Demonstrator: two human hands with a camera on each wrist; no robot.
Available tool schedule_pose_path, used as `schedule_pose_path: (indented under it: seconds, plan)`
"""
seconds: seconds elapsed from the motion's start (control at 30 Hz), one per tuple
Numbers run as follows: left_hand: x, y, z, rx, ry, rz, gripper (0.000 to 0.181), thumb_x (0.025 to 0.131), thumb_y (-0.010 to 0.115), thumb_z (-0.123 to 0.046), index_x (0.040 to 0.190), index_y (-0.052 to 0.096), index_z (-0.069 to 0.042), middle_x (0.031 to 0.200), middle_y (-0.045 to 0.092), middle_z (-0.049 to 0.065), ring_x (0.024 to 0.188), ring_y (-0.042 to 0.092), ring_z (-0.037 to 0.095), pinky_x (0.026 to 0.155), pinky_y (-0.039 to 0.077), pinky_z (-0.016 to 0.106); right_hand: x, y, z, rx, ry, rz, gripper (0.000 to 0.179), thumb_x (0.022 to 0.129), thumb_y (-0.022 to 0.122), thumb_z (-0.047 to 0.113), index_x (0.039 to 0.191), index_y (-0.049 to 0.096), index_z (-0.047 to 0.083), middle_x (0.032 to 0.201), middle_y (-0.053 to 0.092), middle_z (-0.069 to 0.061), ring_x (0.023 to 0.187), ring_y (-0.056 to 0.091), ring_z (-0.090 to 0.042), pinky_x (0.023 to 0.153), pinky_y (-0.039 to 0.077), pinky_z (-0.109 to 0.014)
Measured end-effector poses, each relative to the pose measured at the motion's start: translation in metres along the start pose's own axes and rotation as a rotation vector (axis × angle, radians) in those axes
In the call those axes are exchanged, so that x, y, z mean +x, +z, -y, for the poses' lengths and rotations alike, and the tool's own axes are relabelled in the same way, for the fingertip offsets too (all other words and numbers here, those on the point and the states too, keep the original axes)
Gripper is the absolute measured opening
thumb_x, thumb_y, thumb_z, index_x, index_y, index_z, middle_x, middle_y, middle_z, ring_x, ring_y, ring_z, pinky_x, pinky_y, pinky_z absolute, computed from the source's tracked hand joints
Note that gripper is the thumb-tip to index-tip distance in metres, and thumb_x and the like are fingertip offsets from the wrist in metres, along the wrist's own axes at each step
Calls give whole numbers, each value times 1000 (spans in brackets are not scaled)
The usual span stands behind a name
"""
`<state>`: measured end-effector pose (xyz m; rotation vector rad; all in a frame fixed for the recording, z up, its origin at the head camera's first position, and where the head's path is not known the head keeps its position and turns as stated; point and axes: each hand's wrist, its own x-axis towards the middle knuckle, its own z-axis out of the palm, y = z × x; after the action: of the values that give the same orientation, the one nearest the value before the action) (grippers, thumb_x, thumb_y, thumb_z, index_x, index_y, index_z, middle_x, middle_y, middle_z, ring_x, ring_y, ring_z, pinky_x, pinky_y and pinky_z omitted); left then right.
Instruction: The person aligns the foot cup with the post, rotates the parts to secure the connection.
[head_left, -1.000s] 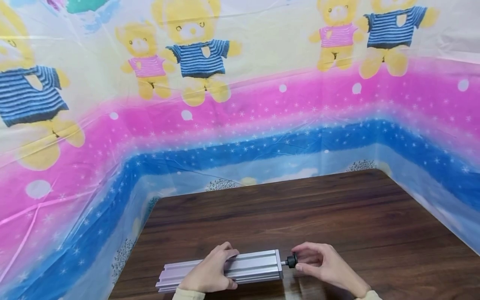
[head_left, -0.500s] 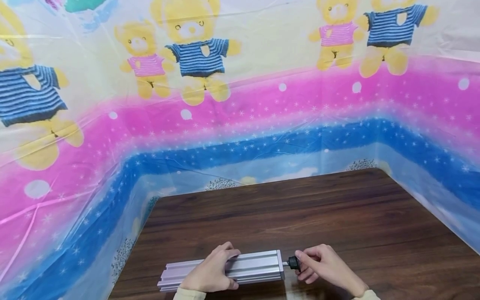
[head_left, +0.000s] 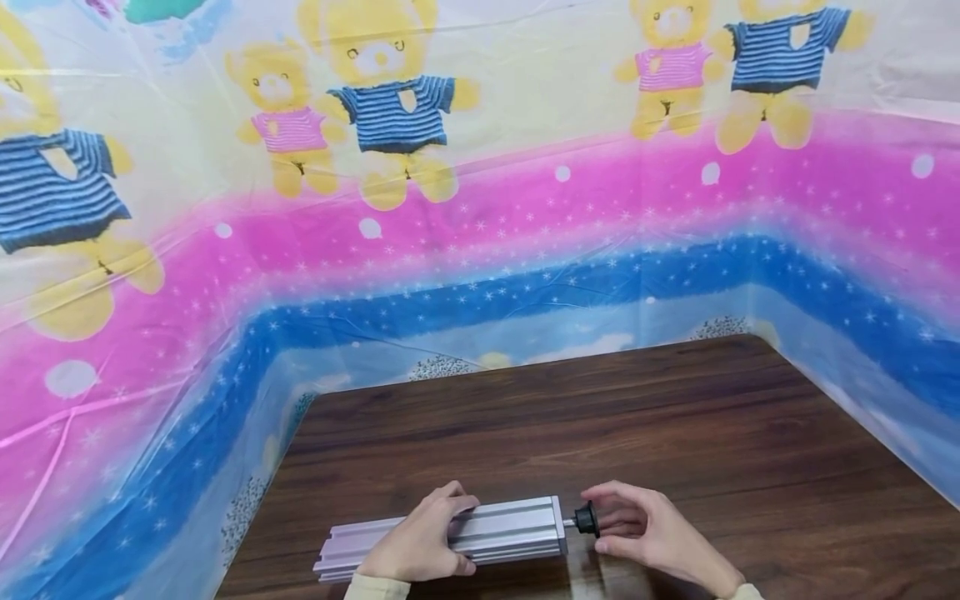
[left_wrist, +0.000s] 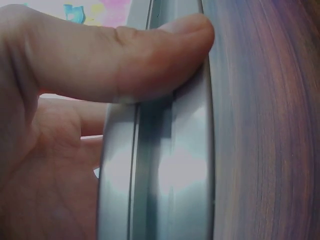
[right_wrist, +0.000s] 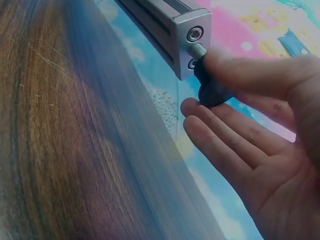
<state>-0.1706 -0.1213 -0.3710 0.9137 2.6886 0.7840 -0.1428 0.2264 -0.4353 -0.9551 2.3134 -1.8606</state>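
Observation:
A silver aluminium profile [head_left: 517, 523] with long slots lies across the table's near side. My left hand [head_left: 420, 537] grips it around the middle, the thumb [left_wrist: 165, 55] pressed along the near slotted face. An end plate [right_wrist: 182, 52] with recessed screws closes its right end. From that plate sticks out the threaded stem [right_wrist: 198, 51] of a black levelling foot [head_left: 587, 518]. My right hand [head_left: 663, 533] holds the foot by its rim, index finger above and thumb below in the head view. In the right wrist view the thumb hides part of the foot.
The dark wood-grain table [head_left: 570, 425] extends back and to the right beyond the profile. Around it hangs a printed sheet [head_left: 480, 292] with teddy bears and pink and blue bands, meeting the table's back and side edges.
My right thumb and fingers have rolled around the foot: half a second ago the thumb was on top with the fingers beneath, now the fingers are above. The left hand keeps its grip.

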Motion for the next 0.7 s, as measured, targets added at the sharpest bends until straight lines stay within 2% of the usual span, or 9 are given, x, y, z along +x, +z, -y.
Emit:
schedule_pose_path:
  seconds: [0.13, 0.3, 0.47, 0.57, 0.7]
  plan:
    - [0, 0, 0, -8, -7, 21, 69, 68, 87, -16, 131, 64, 1, 108, 55, -5, 88, 47, 8, 76, 43, 26, 0, -1, 0, -27, 16, 2, 42, 91, 73, 6, 131, 62, 2, 123, 65, -28, 98, 73, -13, 80, 60, -31]
    - [1, -1, -2, 15, 13, 0, 68, 67, 88, -16, 129, 65, 1, 106, 55, -5, 88, 48, 7, 76, 44, 25, 0, -2, 2, -111, 49, -6, 35, 95, 70, 12, 123, 64, -8, 106, 75, -15, 90, 74, -9, 73, 60, -29]
    - [0, -2, -6, 29, 8, 5, 68, 68, 87, -17, 129, 66, 1, 106, 55, -5, 88, 47, 8, 76, 43, 26, 0, -2, 2, -15, 110, 36, 33, 100, 61, 12, 117, 63, -17, 94, 77, -18, 77, 76, -19, 66, 61, -37]
    - [0, -2, -7, 35, 9, 3, 67, 68, 87, -18, 129, 66, 0, 106, 55, -5, 88, 47, 8, 76, 43, 26, 2, -2, 3, 9, 155, 57, 30, 104, 55, 15, 111, 68, -12, 91, 77, -15, 74, 76, -21, 64, 61, -39]
    - [0, -1, -7, 36, 23, -7, 66, 67, 88, -17, 128, 67, -1, 105, 55, -6, 87, 47, 7, 75, 43, 25, 3, -1, 4, 1, 198, 57, 36, 108, 48, 19, 99, 72, -6, 83, 77, -9, 70, 76, -23, 62, 60, -42]
